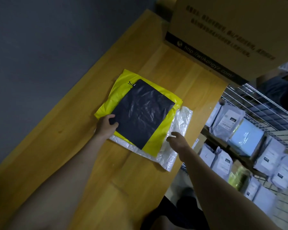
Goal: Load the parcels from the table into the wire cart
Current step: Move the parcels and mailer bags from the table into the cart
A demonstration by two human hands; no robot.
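Three flat parcels lie stacked on the wooden table: a black parcel on top, a yellow parcel under it, a clear-white parcel at the bottom. My left hand grips the near left corner of the black parcel, thumb on top. My right hand hovers with fingers apart over the right edge of the stack, holding nothing. The wire cart stands to the right of the table, with several grey and pale blue parcels inside.
A large cardboard box with printed text sits at the far end of the table, next to the cart. A grey wall runs along the table's left side. A person's dark clothing shows behind the cart at the right edge.
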